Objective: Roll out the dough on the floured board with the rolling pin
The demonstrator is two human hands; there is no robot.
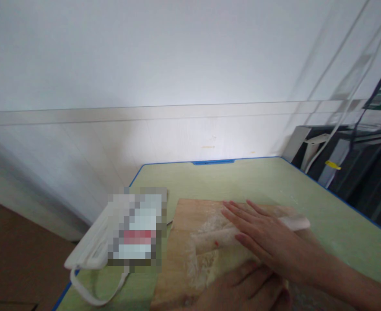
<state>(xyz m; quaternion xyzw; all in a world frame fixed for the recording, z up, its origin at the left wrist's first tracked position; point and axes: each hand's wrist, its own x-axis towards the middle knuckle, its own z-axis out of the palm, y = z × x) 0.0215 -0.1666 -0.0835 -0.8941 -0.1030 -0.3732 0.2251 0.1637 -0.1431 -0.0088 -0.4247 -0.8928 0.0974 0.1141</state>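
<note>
Across a wooden board (177,242) lies a pale, flour-dusted rolling pin (206,242) with a small red mark near its left part. My right hand (268,231) rests palm down over the pin, fingers stretched out and slightly spread. Just below it, partly cut off by the bottom edge, my left hand (242,287) lies with its fingers extended toward the right. Between the hands and the pin shows a pale yellowish dough sheet (224,261). White flour (198,272) is scattered around the pin's left end. My hands hide the pin's middle and much of the dough.
The board lies on a green table (242,179) with a blue rim. To the left are a white device with a strap (89,242) and a pixelated screen (141,224). A white wall (177,65) stands behind; dark panels (368,172) and cables (335,116) are at right.
</note>
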